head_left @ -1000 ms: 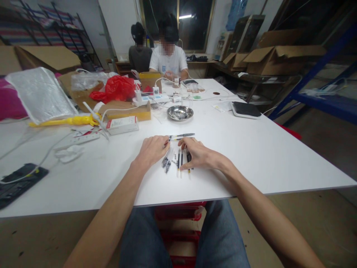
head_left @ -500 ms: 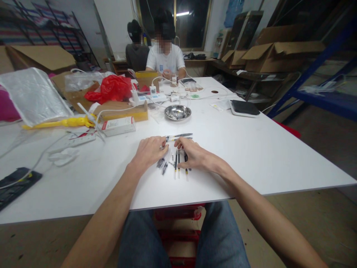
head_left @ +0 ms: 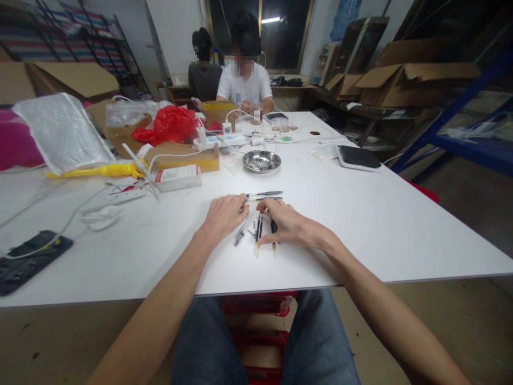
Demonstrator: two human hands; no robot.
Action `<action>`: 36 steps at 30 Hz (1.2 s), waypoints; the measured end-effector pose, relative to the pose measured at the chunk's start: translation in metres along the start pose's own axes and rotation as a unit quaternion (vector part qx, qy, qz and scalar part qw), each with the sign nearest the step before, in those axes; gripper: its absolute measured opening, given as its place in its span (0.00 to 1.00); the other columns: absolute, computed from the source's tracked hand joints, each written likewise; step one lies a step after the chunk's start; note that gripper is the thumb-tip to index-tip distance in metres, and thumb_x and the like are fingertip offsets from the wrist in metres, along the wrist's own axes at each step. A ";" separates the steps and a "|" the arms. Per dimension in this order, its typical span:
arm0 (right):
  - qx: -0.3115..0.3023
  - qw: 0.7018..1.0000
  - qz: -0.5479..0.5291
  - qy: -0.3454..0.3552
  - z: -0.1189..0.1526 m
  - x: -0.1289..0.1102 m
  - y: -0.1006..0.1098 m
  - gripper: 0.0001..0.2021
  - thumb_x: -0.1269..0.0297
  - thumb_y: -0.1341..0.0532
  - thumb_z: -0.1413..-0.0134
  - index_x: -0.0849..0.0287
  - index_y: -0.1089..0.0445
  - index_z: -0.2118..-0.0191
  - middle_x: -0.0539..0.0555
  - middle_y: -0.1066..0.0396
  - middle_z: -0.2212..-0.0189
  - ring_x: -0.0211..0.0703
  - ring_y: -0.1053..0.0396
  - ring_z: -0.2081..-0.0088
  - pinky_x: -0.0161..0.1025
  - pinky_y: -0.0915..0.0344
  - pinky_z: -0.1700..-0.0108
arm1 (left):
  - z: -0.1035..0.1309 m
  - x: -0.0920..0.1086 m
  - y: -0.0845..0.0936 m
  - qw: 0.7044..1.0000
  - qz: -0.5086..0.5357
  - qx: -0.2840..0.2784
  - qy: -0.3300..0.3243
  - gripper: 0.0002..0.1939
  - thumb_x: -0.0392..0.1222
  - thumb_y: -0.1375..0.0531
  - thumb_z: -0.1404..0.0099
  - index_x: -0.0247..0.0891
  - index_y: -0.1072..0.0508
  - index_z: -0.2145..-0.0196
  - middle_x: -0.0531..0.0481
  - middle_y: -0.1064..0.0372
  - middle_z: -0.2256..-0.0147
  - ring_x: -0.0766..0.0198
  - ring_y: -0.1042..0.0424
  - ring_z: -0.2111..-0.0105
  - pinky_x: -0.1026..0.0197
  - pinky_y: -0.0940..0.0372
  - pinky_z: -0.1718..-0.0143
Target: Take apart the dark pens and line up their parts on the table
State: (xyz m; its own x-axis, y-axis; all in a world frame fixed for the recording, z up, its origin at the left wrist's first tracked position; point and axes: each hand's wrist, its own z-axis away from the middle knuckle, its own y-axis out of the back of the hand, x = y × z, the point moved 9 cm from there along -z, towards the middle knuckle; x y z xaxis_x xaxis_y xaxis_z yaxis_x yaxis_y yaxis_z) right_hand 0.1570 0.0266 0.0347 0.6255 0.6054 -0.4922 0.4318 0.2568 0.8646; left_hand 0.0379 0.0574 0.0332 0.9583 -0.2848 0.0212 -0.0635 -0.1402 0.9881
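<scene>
My left hand (head_left: 225, 215) rests on the white table with its fingers curled inward, by the top of some clear pen barrels (head_left: 240, 234) with dark tips. Whatever its fingertips hold is hidden. My right hand (head_left: 289, 222) arches over black ink refills (head_left: 259, 227) with yellow-and-clear ends, thumb and fingers apart. Its thumb is at the lower part of the two left refills; another refill (head_left: 274, 235) lies partly under the palm. Small grey pieces (head_left: 252, 232) are scattered between the hands. Just beyond the fingers lie several dark pens (head_left: 264, 193) sideways.
A steel bowl (head_left: 262, 161) with small items stands beyond the pens. To the left are a white box (head_left: 179, 177), a power strip (head_left: 220, 141), a red bag (head_left: 170, 124) and cables. A black-topped device (head_left: 358, 158) sits right. Two people (head_left: 245, 83) are across the table.
The view has shifted slightly, moving the scene rightward. Two refills by my right thumb are closer together, and the clear barrels show as a tighter bunch. Both hands stay in much the same place.
</scene>
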 end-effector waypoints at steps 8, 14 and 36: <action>0.081 0.996 0.019 -0.045 0.009 0.000 0.010 0.23 0.51 0.38 0.41 0.57 0.40 0.46 0.62 0.31 0.50 0.56 0.33 0.51 0.51 0.39 0.52 | 0.000 -0.011 0.000 0.997 -0.008 0.015 0.069 0.16 0.47 0.51 0.31 0.39 0.27 0.56 0.43 0.24 0.64 0.53 0.25 0.62 0.57 0.38 0.61; 0.078 0.994 0.063 -0.039 0.015 -0.015 -0.001 0.36 0.49 0.34 0.46 0.57 0.47 0.37 0.65 0.30 0.49 0.61 0.34 0.47 0.53 0.39 0.50 | -0.001 -0.018 0.000 0.996 0.013 0.025 0.085 0.15 0.48 0.49 0.31 0.40 0.27 0.58 0.44 0.24 0.65 0.54 0.25 0.62 0.57 0.37 0.61; 0.005 0.999 0.020 -0.036 0.018 -0.018 -0.002 0.45 0.58 0.29 0.53 0.55 0.50 0.32 0.65 0.33 0.45 0.60 0.36 0.44 0.54 0.40 0.46 | -0.001 -0.016 0.005 0.994 0.084 0.051 0.040 0.09 0.43 0.45 0.32 0.43 0.30 0.55 0.49 0.23 0.62 0.59 0.25 0.60 0.62 0.38 0.62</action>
State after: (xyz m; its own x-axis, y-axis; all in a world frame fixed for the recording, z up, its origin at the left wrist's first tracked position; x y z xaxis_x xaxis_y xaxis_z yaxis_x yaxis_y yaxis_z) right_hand 0.1565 0.0022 0.0398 0.6868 0.5591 -0.4644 0.4129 0.2257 0.8824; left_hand 0.0225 0.0622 0.0380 0.9506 -0.2362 0.2014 -0.2490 -0.1926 0.9492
